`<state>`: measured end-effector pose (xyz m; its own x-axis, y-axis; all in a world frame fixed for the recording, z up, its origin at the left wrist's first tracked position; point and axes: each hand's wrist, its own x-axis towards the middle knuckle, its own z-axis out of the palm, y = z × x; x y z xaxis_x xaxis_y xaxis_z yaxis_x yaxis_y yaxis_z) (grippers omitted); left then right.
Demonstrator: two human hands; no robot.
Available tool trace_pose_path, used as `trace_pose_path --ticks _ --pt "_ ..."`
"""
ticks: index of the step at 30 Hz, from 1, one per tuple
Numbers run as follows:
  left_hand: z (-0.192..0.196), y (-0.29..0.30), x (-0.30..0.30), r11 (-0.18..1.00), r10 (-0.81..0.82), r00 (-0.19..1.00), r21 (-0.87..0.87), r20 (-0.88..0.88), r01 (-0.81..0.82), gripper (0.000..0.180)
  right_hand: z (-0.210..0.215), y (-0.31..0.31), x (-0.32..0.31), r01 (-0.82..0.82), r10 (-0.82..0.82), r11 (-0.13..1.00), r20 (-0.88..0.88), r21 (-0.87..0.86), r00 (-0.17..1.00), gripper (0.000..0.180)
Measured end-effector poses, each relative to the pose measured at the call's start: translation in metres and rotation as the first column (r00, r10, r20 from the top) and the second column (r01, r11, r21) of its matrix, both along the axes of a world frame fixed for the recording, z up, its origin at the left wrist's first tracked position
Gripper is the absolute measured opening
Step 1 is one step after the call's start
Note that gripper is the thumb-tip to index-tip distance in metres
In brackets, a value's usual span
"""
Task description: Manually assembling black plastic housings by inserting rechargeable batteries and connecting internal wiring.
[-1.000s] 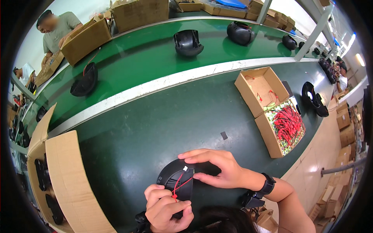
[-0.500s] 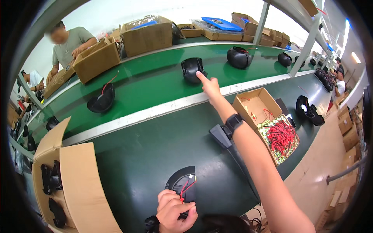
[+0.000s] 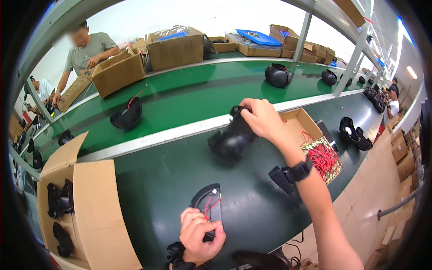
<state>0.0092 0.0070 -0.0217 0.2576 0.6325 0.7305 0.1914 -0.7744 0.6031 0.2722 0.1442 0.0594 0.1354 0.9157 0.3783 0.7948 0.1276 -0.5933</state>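
Lifted off the green conveyor belt since half a second ago, when the right hand was only reaching out to it, a rounded black housing now hangs in the air above the white strip between belt and dark green surface, that hand's fingers closed over its top. Near the surface's front edge, the left hand has stayed put, curled shut on the lower end of a flat black panel with red wires, which lies on the surface much as before. By the look of it, the second part is being brought toward the panel. An open cardboard tray and a heap of red wires sit at the surface's right side, and a cardboard box of black parts stands at its left edge. More black housings ride the belt, where another person works at boxes on the far side.
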Motion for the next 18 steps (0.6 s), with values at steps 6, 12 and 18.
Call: trace_pose_path --ticks 6,12,18 --pt "0.003 0.007 0.0 0.999 0.007 1.0 0.04 0.001 -0.007 0.01 0.024 -0.029 -0.046 0.056 0.492 0.519 0.351 -0.853 0.797 0.033" --pt "0.001 0.005 0.004 0.999 0.013 0.999 0.038 0.03 -0.014 0.009 0.019 -0.036 -0.033 -0.119 0.433 0.429 0.088 -0.895 0.897 0.036" --pt "-0.002 0.005 -0.003 0.994 0.105 0.992 -0.022 0.067 -0.104 0.01 -0.006 -0.132 -0.053 -0.275 0.271 0.961 0.247 -0.019 0.93 0.045"
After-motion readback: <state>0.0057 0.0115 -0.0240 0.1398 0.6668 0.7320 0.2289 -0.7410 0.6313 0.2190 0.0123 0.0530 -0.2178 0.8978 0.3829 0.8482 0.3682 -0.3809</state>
